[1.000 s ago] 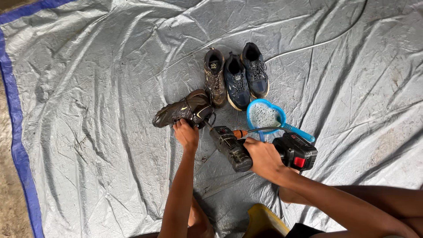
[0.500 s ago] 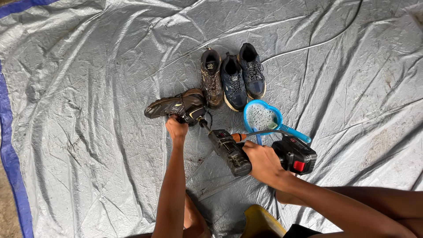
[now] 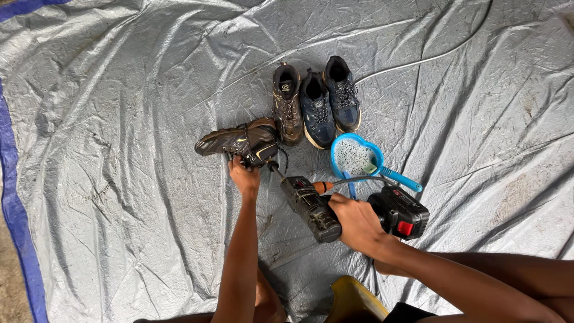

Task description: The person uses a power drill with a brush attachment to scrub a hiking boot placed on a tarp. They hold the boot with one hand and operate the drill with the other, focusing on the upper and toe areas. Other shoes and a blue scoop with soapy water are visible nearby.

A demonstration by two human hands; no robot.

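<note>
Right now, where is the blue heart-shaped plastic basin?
In the head view, the blue heart-shaped basin sits on the grey tarp, right of centre, below the dark blue shoes.

**Hidden and cut off**

Grip of the cordless drill [image 3: 353, 209] covered by the right hand [image 3: 356, 222]. Drill tip lost against the brown shoe [image 3: 239, 141], just beyond the left hand [image 3: 244, 177]; attachment too small to tell. Yellow object [image 3: 354, 304] below the right hand cut by the bottom edge. Tarp [image 3: 119, 179] running past every edge.
</note>
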